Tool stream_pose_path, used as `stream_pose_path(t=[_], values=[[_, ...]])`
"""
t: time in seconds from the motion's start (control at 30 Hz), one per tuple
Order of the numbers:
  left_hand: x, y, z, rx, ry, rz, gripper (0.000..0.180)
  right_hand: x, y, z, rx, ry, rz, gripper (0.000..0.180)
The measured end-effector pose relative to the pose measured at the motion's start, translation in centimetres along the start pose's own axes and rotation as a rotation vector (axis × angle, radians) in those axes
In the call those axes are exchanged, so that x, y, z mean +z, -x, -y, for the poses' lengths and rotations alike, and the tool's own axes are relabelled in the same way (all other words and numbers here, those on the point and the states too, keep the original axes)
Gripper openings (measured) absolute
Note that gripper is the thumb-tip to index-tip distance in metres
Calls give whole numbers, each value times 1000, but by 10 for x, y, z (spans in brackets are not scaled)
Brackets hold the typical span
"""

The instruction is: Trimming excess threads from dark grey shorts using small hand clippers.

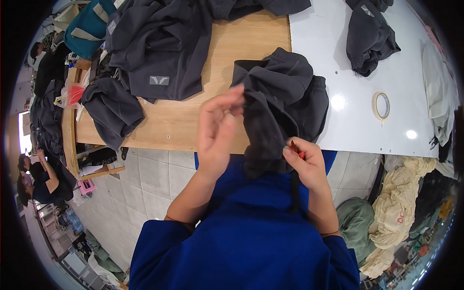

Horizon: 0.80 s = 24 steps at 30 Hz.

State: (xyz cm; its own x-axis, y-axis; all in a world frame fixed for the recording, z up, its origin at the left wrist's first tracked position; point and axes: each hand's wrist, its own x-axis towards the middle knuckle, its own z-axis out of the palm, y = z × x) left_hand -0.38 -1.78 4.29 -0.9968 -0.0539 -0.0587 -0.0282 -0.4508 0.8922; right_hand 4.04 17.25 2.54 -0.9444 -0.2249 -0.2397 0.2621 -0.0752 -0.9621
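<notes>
At far left, beyond the table end, other people (41, 179) are seen seated low over a tiled floor (145, 183); that floor strip runs open along the near table edge. A red plastic bag (72, 93) lies at the left table end, with a teal bag (87, 29) at the far left corner. A folded dark garment (113, 111) overhangs the near left edge of the wooden tabletop (179, 121). Behind it a pile of dark grey garments (159, 53) covers the far left of the wood, leaving a bare band of wood along the near edge.

The left hand (216, 133) is raised just over the near table edge, fingers together and extended, fingertips touching the left side of the dark grey garment (282, 96); nothing is clamped in it. The garment is bunched at the seam between wood and white tabletop (362, 125), its near end drawn off the edge toward the body. The right hand (305, 162) is closed on that near end, pinching the fabric together with a small red tool (296, 149); the tool's kind cannot be told.

To the right, the white surface is largely open: a roll of tape (381, 105) lies flat, well apart from the garment, and another dark garment (369, 36) sits at the far side. Pale fabric (440, 92) drapes the right edge. Below the near right edge, heaps of cream and green cloth (391, 212) fill the floor.
</notes>
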Motion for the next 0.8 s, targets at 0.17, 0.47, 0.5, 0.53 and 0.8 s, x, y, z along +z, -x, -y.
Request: stream_pose_path(t=[0.17,0.47,0.5,0.53,0.8], values=[[6,-13,-10,367,-1098,679,16,-9,-1,6,63,-114,176,20],[-6,2,9,-523,-48,617,18,-18,-12,7,-47,-38,-70,4],[-4,2,7,-560,-28,590,20,-15,-13,8,-48,-38,-71,4],[-4,1,7,-560,-30,590,20,-7,-14,12,-106,-51,-207,12],[-4,-2,6,-588,-75,412,19,-1,1,24,-407,265,-240,29]])
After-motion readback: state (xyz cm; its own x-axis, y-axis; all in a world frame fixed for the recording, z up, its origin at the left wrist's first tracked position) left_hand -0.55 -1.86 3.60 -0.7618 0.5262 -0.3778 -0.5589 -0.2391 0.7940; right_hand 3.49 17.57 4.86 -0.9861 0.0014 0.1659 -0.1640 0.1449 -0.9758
